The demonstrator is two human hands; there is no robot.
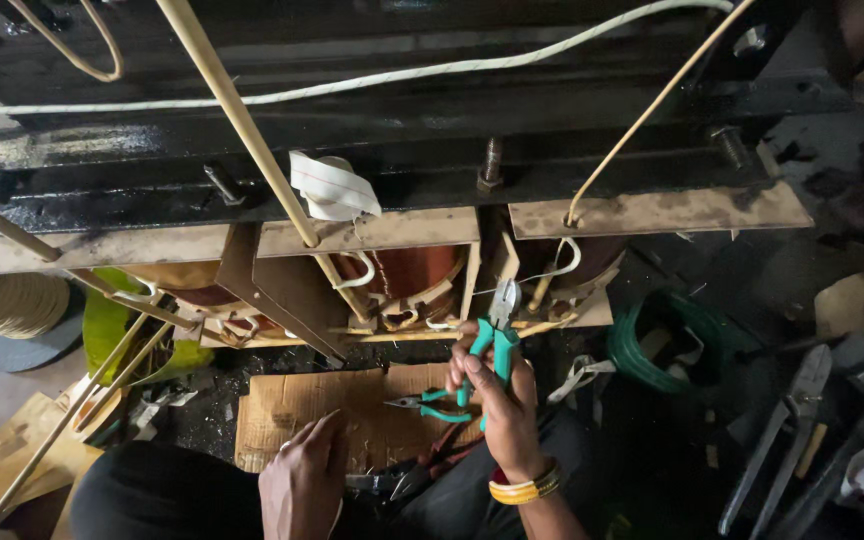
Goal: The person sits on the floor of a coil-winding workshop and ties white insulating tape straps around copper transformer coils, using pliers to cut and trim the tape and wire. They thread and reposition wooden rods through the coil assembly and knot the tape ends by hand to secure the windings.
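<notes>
Head view: teal-handled pliers (497, 325) at centre, nose up at 12 o'clock against copper coil (414, 272) leads, gripped by right hand (500, 400) for reach. Left hand (302, 480) at 7 o'clock, fingers loosely curled, resting near cardboard (292, 405), holding nothing visible. Second teal pliers (430, 404) lie on cardboard.

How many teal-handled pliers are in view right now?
2: one pair of pliers in the right hand, raised to the coil; a slimmer pair lying on the cardboard. Others may be hidden.

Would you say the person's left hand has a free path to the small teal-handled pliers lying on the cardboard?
Probably yes: the left hand rests on the cardboard beside the small pliers, with nothing visible between them.
</notes>
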